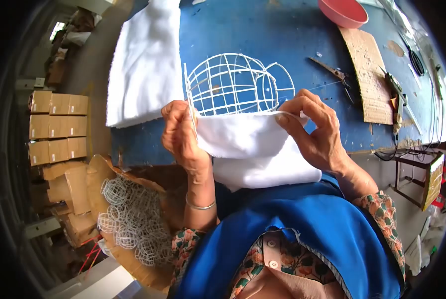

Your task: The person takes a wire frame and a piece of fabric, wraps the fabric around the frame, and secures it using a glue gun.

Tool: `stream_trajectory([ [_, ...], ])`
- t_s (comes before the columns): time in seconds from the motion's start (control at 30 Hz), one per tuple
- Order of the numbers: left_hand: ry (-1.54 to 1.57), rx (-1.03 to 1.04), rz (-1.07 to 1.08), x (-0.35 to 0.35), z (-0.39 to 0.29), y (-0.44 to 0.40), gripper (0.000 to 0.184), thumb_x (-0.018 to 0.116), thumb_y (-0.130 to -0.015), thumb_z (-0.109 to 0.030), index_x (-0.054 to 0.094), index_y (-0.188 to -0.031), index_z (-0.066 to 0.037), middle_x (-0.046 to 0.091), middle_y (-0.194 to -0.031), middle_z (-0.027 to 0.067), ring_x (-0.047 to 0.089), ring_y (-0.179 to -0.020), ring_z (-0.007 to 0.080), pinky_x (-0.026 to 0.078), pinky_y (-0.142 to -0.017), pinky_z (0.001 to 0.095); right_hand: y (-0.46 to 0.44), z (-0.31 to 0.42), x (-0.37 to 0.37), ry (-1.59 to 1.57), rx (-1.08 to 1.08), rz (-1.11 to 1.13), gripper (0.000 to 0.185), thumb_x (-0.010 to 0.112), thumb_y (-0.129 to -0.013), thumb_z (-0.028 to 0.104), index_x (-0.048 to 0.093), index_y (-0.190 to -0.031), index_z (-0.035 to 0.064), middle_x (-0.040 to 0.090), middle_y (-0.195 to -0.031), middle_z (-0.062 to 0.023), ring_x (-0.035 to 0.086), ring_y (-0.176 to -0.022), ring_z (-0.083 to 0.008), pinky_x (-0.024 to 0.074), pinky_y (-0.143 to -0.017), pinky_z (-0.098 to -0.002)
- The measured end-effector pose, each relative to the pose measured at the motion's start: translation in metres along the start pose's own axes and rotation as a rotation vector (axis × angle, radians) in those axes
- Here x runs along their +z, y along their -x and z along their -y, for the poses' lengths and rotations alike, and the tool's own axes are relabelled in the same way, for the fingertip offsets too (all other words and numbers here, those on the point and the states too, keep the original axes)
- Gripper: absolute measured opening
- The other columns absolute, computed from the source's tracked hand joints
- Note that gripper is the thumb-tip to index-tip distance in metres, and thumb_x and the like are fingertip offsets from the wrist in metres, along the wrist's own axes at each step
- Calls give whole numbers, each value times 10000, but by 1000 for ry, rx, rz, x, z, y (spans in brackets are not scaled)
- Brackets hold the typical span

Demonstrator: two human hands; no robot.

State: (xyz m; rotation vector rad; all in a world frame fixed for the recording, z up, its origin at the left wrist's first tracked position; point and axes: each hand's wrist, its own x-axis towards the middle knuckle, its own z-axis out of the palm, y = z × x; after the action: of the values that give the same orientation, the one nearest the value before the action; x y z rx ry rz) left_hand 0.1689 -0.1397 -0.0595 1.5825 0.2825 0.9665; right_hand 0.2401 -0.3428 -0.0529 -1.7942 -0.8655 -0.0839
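**Wire frame lies sideways between two hands as white cloth is gripped along its near side**

The frame is at the near edge of the blue tabletop, its long axis running left to right across the view. Its wide, flat rim, seen nearly edge-on, faces left; the rounded body narrows to the right, where a wire loop points toward the right hand. Whether the frame touches the tabletop is unclear.

The left hand is closed on the near part of the rim and the cloth's left end. The right hand pinches the cloth's upper edge between thumb and fingers, just below the loop. The cloth covers the frame's near side and hangs toward the person's lap.

A thin thread runs from near the right hand toward the snips. A folded white fabric lies left of the frame; a cardboard piece and a red bowl are to the right.
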Motion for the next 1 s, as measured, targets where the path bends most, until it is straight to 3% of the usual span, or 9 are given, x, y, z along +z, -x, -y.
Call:
stream_trajectory([
  [0.2, -45, -16, -32, -1, 11, 9, 142, 515, -878, -69, 569, -810, 44, 520, -919, 33, 481, -757, 79, 378, -665, 200, 3, -1, -2, -91, 143, 19, 111, 673, -812, 105, 618, -808, 9, 556, -712, -82, 523, -630, -204, 393, -630, -330],
  [0.37, 108, -249, -47, 0, 7, 13, 148, 521, -880, -70, 569, -792, 38, 520, -891, 31, 476, -754, 65, 374, -672, 190, 0, -1, -6, -165, 266, 89, 148, 642, -800, 103, 615, -775, -40, 559, -698, -115, 527, -606, -200, 417, -572, -334],
  [0.5, 58, -293, -83, -6, 19, 18, 220, 507, -928, -134, 626, -913, 50, 632, -869, 76, 614, -880, 145, 471, -786, 245, -2, -5, -3, -140, 292, 96, 165, 630, -794, 104, 610, -755, -55, 560, -691, -118, 521, -601, -185, 423, -567, -331],
  [0.63, 103, -245, -95, -8, 27, 22, 201, 528, -923, -140, 628, -897, 33, 630, -852, 68, 604, -830, 136, 469, -751, 242, 0, -8, 1, -181, 332, 76, 136, 626, -810, 109, 629, -866, -15, 577, -696, -92, 514, -589, -163, 414, -554, -315],
  [0.67, 99, -228, -100, -8, 30, 24, 206, 525, -923, -131, 632, -909, 44, 618, -928, 66, 598, -824, 142, 471, -743, 257, 2, -9, 1, -184, 267, 85, 128, 628, -822, 96, 629, -920, 13, 585, -690, -76, 508, -588, -157, 411, -564, -309],
  [0.8, -31, -179, -55, -14, 33, 31, 278, 460, -953, -142, 633, -989, 73, 563, -1055, 61, 594, -882, 156, 477, -787, 284, 10, 10, -6, -95, 43, 66, 57, 635, -822, 71, 632, -856, 26, 595, -676, -63, 508, -597, -164, 402, -595, -301],
  [0.93, -17, -218, -62, -15, 36, 35, 341, 400, -976, -160, 616, -1062, 89, 532, -1101, 64, 587, -948, 170, 468, -852, 307, 10, 9, -9, -158, 313, 118, 93, 648, -803, 94, 624, -817, 5, 609, -718, -58, 497, -632, -143, 413, -662, -302],
  [1.0, -3, -256, -76, -14, 35, 37, 351, 390, -980, -165, 611, -1073, 91, 531, -1113, 69, 583, -976, 178, 461, -876, 315, 11, 3, -6, -89, 221, 78, 92, 635, -811, 85, 610, -807, -3, 588, -662, -70, 478, -559, -130, 406, -612, -294],
])
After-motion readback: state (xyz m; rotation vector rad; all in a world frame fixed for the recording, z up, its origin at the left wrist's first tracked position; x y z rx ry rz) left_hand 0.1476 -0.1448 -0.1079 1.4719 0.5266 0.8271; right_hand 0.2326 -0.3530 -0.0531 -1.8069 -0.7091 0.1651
